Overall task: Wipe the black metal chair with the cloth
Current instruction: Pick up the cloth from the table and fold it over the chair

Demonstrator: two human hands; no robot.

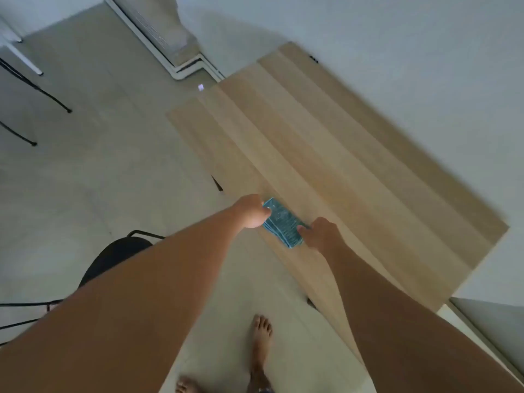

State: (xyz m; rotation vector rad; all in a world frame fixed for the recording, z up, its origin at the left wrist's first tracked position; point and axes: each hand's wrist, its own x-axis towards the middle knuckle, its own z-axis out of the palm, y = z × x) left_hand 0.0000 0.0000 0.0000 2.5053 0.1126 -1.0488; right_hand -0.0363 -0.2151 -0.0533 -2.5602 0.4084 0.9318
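Observation:
A folded blue cloth (282, 222) lies at the near edge of a light wooden table (340, 171). My left hand (251, 212) grips its left end and my right hand (321, 232) grips its right end. The black metal chair (119, 255) stands low on the left, its dark round seat mostly hidden behind my left forearm. Thin black legs of the chair run out toward the left edge of the view.
Another thin black-legged frame (39, 90) stands at the far left on the pale tiled floor. A white wall runs behind the table. A white cabinet base (181, 63) sits at the back. My bare feet (261, 344) are on the floor beside the table.

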